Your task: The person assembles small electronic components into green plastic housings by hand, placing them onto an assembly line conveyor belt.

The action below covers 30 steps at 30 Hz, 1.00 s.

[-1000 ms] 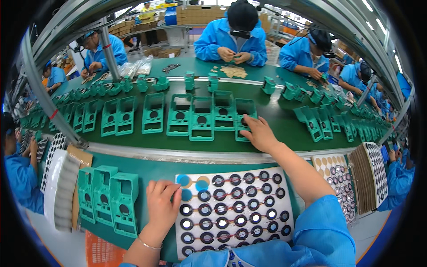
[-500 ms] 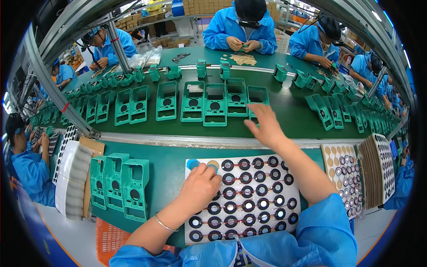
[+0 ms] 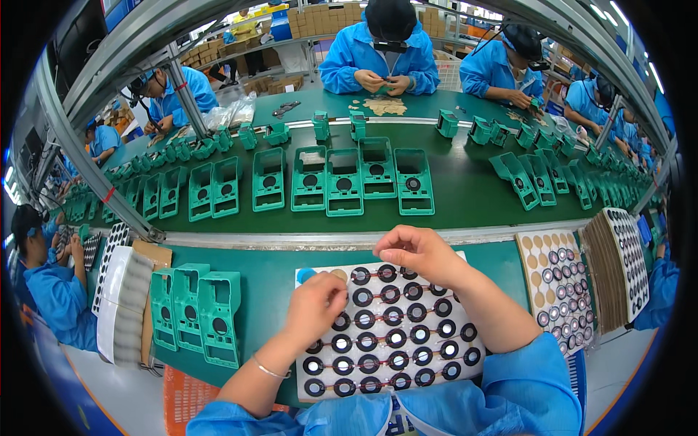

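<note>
Under my arms lies a white sheet [image 3: 317, 392] bearing rows of black ring-shaped discs [image 3: 396, 338] with pale centres and thin reddish wires. My left hand [image 3: 314, 307] is over its far left part, thumb and fingers drawn together in a pinch; whatever is between them is hidden. Close by, a blue round piece [image 3: 306, 275] and a tan round piece [image 3: 339, 275] sit at the sheet's far left corner. Above the far edge, my right hand [image 3: 425, 256] hovers with loosely bent fingers and nothing visible in it. Beyond it, a green plastic housing [image 3: 414, 200] with a round dark disc stands on the belt.
Three green housings [image 3: 218, 327] stand left of the sheet. More housings [image 3: 309, 196] line the dark green belt beyond a metal rail [image 3: 327, 238]. Stacked disc sheets [image 3: 625, 269] and a partly filled sheet [image 3: 534, 269] are at right. Co-workers [image 3: 378, 58] sit across the belt.
My right hand has drawn back from the rightmost housing in the middle group to above the sheet, its fingers less spread. My left hand has shifted slightly off the sheet's far corner, uncovering the tan piece.
</note>
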Available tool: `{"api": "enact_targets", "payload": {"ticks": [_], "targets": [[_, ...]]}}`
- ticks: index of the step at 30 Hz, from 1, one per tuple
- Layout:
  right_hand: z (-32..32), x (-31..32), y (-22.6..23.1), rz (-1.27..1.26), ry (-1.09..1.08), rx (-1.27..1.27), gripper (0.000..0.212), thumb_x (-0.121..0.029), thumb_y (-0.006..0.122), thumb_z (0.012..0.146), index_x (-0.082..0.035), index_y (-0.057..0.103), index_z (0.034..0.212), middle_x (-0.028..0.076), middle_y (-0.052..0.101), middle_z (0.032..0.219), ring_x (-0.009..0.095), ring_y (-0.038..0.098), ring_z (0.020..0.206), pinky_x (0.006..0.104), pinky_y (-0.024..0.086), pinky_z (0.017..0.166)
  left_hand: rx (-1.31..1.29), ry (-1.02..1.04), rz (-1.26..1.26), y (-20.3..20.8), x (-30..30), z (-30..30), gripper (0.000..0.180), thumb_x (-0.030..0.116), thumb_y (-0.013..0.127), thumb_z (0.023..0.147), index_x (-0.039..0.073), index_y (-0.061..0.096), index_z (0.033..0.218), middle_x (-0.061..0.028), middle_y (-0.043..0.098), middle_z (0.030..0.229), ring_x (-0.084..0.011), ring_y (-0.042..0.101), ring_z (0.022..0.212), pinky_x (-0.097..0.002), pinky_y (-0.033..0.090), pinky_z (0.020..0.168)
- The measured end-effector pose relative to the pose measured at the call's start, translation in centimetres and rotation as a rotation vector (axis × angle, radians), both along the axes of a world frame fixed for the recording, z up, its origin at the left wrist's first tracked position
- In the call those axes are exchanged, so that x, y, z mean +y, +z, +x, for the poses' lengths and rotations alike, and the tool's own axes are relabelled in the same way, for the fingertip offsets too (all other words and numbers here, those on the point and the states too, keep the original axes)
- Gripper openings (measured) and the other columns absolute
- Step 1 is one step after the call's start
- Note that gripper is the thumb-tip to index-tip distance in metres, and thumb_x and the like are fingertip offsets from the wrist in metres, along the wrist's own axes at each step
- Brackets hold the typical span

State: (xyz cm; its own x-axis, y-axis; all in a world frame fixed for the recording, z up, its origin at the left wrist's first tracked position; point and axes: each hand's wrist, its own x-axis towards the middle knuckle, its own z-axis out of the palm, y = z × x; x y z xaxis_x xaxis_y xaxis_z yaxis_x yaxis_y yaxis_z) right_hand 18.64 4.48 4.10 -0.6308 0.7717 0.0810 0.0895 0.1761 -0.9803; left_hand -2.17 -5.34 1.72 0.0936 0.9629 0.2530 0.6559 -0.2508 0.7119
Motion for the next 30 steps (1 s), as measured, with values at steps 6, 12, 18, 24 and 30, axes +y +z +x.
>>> {"api": "enact_targets", "payload": {"ticks": [6, 12, 18, 24, 30], "targets": [[-1.5, -0.8, -2.2, -0.896, 0.461, 0.281, 0.028, -0.023, 0.05, 0.093, 0.004, 0.052, 0.101, 0.019, 0.06, 0.104, 0.028, 0.061, 0.098, 0.0357, 0.052, 0.084, -0.977, -0.149, -0.267, 1.2, -0.9, -1.1, 0.007, 0.01, 0.054, 0.09, 0.004, 0.055, 0.091, -0.0092, 0.065, 0.092, -0.0117, 0.057, 0.08, -0.0251, 0.043, 0.07], [-2.7, -1.8, -2.3, -0.946, 0.603, 0.356, 0.027, -0.015, 0.053, 0.091, 0.005, 0.05, 0.108, 0.021, 0.058, 0.107, 0.029, 0.061, 0.1, 0.0373, 0.05, 0.088, -1.147, -0.189, -0.173, 0.6, -1.0, -0.6, 0.005, 0.007, 0.057, 0.087, 0.003, 0.056, 0.09, -0.0091, 0.063, 0.092, -0.0132, 0.056, 0.084, -0.0262, 0.042, 0.079], [-3.0, -2.7, -0.5, -0.084, 0.291, -0.042, 0.038, -0.011, 0.064, 0.082, 0.0, 0.053, 0.116, 0.015, 0.059, 0.108, 0.023, 0.061, 0.098, 0.0324, 0.05, 0.084, -0.934, -0.043, -0.117, 0.4, -1.2, -0.9, 0.015, 0.005, 0.059, 0.086, 0.0, 0.059, 0.1, -0.0042, 0.061, 0.092, -0.0107, 0.057, 0.085, -0.0252, 0.046, 0.077], [-3.2, -3.0, -0.9, 0.782, 0.086, -0.141, 0.044, -0.012, 0.07, 0.074, -0.003, 0.056, 0.115, 0.012, 0.059, 0.106, 0.028, 0.057, 0.093, 0.0336, 0.048, 0.081, -0.906, 0.037, -0.398, 0.8, -1.7, -1.5, 0.013, 0.009, 0.062, 0.084, 0.0, 0.064, 0.093, -0.0045, 0.065, 0.084, -0.0084, 0.056, 0.076, -0.0211, 0.042, 0.067], [-3.6, -3.5, -0.4, 0.914, 0.136, -0.209, 0.047, -0.012, 0.07, 0.072, -0.005, 0.055, 0.116, 0.011, 0.058, 0.107, 0.028, 0.053, 0.092, 0.0368, 0.046, 0.08, -0.972, 0.059, -0.42, 0.0, -1.6, -1.7, 0.009, 0.006, 0.06, 0.084, -0.001, 0.064, 0.09, -0.0058, 0.065, 0.083, -0.0096, 0.058, 0.078, -0.0192, 0.041, 0.064]]}}
